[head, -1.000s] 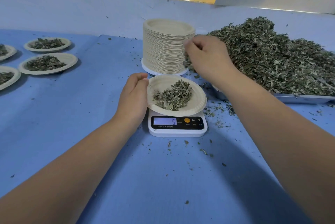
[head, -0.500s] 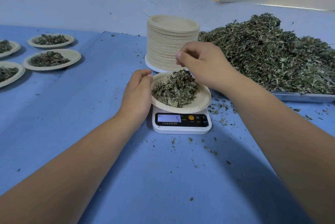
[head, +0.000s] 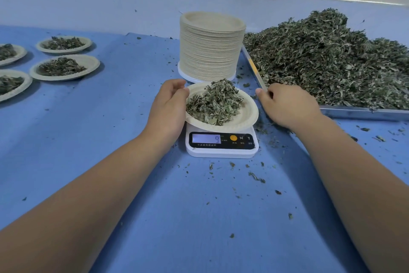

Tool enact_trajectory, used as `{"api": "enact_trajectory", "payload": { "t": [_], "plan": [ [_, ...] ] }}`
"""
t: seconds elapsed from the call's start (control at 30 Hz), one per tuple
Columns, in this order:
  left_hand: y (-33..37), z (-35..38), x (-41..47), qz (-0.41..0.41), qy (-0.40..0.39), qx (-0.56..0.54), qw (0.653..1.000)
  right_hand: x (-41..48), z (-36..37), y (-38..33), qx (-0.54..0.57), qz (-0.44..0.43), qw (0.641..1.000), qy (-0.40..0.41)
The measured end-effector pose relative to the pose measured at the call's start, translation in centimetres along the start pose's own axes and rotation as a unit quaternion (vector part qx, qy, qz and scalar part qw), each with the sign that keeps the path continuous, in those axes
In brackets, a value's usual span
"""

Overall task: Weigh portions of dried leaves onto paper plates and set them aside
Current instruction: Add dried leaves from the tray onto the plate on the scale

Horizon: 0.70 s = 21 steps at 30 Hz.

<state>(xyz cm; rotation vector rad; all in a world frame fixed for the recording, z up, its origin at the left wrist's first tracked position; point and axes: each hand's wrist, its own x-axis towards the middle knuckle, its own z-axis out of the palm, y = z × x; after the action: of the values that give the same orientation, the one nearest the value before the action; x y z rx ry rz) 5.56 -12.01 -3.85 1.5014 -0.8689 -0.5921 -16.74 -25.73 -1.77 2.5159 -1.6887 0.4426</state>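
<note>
A paper plate (head: pixel 248 118) with a heap of dried leaves (head: pixel 215 104) sits on a small white digital scale (head: pixel 222 151), whose display reads 9. My left hand (head: pixel 170 108) holds the plate's left rim, thumb on top. To the right of the plate, my right hand (head: pixel 286 105) is over the front corner of the metal tray (head: pixel 365 113). Its fingers are loosely curled, with nothing visible in them. The tray carries a big pile of dried leaves (head: pixel 332 62).
A tall stack of unused paper plates (head: pixel 210 47) stands just behind the scale. Several filled plates (head: pixel 64 67) lie on the blue cloth at far left. Leaf crumbs are scattered in front of and beside the scale.
My right hand dropped leaves onto the plate, then moved right and down to the tray corner. The heap on the plate grew and the reading rose from 5 to 9. My left hand stayed on the rim.
</note>
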Motion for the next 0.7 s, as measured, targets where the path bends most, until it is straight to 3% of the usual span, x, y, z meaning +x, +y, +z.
{"api": "enact_trajectory", "payload": {
  "t": [0.3, 0.4, 0.5, 0.6, 0.7],
  "plan": [
    [0.1, 0.0, -0.1, 0.008, -0.003, -0.002, 1.0, -0.4, -1.1, 0.3, -0.016, 0.016, 0.999, 0.024],
    [0.1, 0.0, -0.2, 0.018, -0.009, 0.007, 1.0, -1.1, -1.9, -0.4, 0.11, -0.058, 0.989, 0.076],
    [0.1, 0.0, -0.3, 0.023, -0.02, 0.008, 1.0, -2.0, -3.3, -2.8, 0.253, -0.136, 0.957, 0.042],
    [0.2, 0.0, -0.4, 0.03, -0.032, -0.003, 0.999, -2.2, -3.9, -5.3, 0.24, -0.188, 0.952, -0.035],
    [0.4, -0.1, -0.6, 0.041, -0.04, -0.013, 0.998, -2.1, -3.8, -7.2, 0.212, -0.211, 0.954, -0.032]
  ]
}}
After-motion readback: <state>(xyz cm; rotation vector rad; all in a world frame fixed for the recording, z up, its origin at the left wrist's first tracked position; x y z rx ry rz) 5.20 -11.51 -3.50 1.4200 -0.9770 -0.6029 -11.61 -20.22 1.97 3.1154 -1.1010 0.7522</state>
